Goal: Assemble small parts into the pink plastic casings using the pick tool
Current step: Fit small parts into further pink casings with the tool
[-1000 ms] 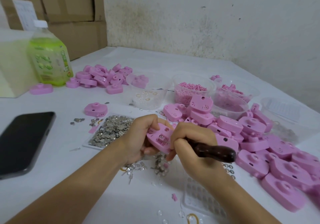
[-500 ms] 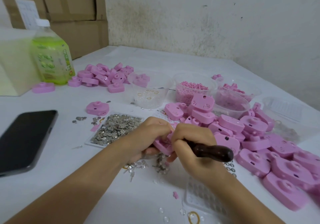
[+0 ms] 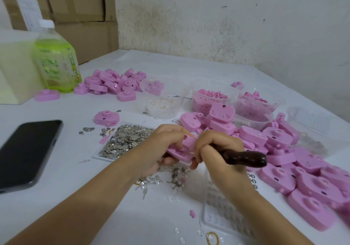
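My left hand (image 3: pixel 161 146) grips a pink plastic casing (image 3: pixel 184 149) at the table's middle, its open inner side turned up. My right hand (image 3: pixel 217 150) is wrapped round the dark wooden handle of the pick tool (image 3: pixel 246 158), whose tip is hidden behind my fingers at the casing. Small metal parts (image 3: pixel 176 178) lie scattered on the white table (image 3: pixel 75 197) just under my hands. A flat tray of silver metal pieces (image 3: pixel 125 140) sits to the left of the casing.
A big heap of pink casings (image 3: pixel 284 150) fills the right side, a smaller heap (image 3: pixel 113 83) lies at the back left. Clear tubs (image 3: pixel 212 97) of pink bits stand behind. A black phone (image 3: pixel 24 152) lies left, a green bottle (image 3: pixel 56 61) beyond it, and a clear compartment tray (image 3: pixel 223 216) near the front.
The casing in my left hand has been tilted and turned slightly while the pick hand stayed pressed against it. Both hands stay in about the same spot.
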